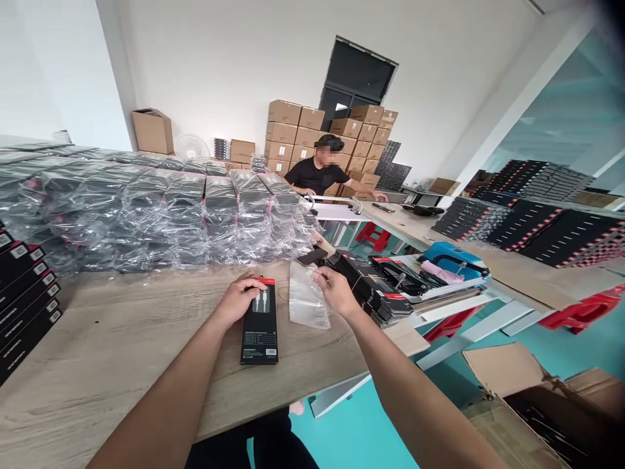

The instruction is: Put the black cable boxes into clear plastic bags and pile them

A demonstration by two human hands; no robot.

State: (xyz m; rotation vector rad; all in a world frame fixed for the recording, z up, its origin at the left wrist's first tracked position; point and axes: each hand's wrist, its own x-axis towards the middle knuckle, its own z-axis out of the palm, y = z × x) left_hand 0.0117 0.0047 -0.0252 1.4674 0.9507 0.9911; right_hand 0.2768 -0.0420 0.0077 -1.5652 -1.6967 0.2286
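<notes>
My left hand (237, 301) grips the upper left part of a black cable box (260, 332), its fingers lying over the top near a red stripe. The box lies on the wooden table with a window picturing white cable plugs and a barcode low down. Just right of it is a stack of flat clear plastic bags (307, 303). My right hand (335, 291) is closed in a pinch at the upper right edge of the bags, on the topmost bag. Its fingertips partly hide that edge.
Plastic-wrapped black boxes (146, 221) are piled along the table's back. More boxes (24, 299) stack at left. Banded flat boxes (371, 286) and a blue bin (454, 257) stand right. A co-worker (319, 172) sits behind. An open carton (537, 410) is at lower right.
</notes>
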